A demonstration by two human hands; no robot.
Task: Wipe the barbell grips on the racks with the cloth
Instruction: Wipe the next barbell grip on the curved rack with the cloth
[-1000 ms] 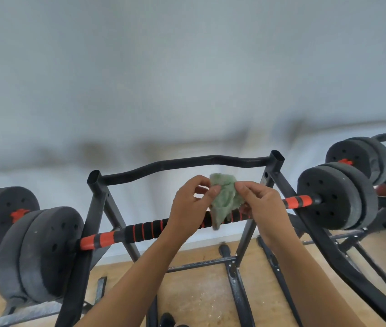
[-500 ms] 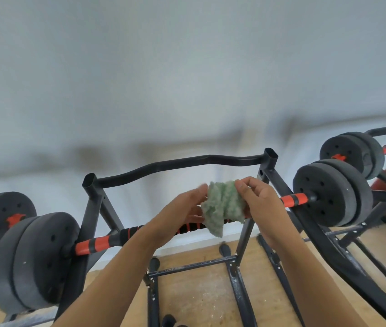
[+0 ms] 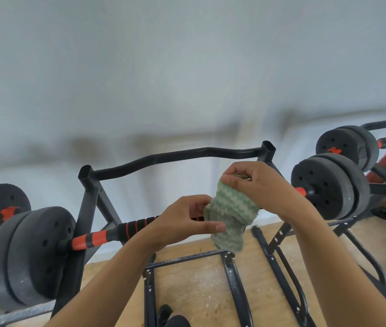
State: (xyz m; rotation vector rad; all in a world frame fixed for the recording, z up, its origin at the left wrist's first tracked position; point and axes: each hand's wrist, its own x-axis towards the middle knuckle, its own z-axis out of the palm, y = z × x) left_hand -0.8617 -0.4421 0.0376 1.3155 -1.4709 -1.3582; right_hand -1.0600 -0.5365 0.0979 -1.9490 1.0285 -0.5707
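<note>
Green-white fuzzy cloth point(image 3: 230, 215), crumpled; right hand point(image 3: 260, 187) fingers point(image 3: 232, 182) pinch top, left hand point(image 3: 180, 224) fingers point(image 3: 196, 206) pinch side.

Fluffy green-and-pale checked cloth point(image 3: 230, 218), crumpled, hangs in front of the bar's middle, its lower end loose. Barbell grip point(image 3: 137, 226): black foam with orange rings, lying slightly tilted across the black steel rack point(image 3: 88, 208), partly hidden by the cloth.
</note>
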